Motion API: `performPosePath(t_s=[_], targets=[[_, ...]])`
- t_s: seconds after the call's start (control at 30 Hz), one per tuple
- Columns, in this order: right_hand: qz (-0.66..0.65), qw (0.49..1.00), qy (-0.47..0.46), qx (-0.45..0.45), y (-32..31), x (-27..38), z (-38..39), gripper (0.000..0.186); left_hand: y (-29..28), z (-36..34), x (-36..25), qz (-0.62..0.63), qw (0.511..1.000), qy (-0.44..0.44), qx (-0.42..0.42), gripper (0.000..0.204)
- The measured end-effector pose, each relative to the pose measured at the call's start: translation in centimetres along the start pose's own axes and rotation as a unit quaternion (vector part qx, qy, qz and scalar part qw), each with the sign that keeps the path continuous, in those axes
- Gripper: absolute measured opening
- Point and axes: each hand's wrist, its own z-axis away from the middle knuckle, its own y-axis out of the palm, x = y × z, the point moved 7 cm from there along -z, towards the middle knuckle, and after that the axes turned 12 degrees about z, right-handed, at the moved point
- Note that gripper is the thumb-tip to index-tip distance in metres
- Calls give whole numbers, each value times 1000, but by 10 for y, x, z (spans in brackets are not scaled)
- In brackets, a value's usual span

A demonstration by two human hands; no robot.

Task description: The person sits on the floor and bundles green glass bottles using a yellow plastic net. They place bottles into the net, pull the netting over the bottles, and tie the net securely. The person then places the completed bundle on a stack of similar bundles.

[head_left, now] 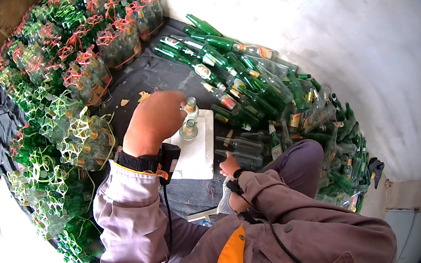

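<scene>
Two clear glass bottles (188, 130) stand upright, side by side, on a white board (204, 156) in front of me. My left hand (154, 116) is closed, just left of these bottles. Its fingers curl down, with the fingertips near the farther bottle's neck; the back of the hand hides whatever is in the grip. My right hand (229, 165) is lower, off the board's right edge, with thumb and fingers apart and nothing visible in it. Beside it lie clear bottles (242, 149) on their sides.
A large heap of loose green and clear bottles (247, 86) lies to the right along the white wall. Bundles of upright bottles tied with red and yellow-green string (84, 130) fill the left. Dark sheeting (130, 78) covers the floor between them.
</scene>
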Motion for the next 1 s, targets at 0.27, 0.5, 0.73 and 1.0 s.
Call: performPosePath(t_s=[0.27,0.5,0.73,1.0], targets=[[-29,999,21,34,-5,1,-22,83,-3,0,-8,-22,1000,-5,-3,26],[-20,997,36,64,3,-11,-49,79,-3,-5,-10,-22,1000,-5,-6,24],[37,998,40,40,8,-9,-48,62,3,-11,-5,-39,999,-25,4,23],[330,940,-88,-10,-5,-24,-36,35,5,-25,-5,-13,1000,-12,5,25]])
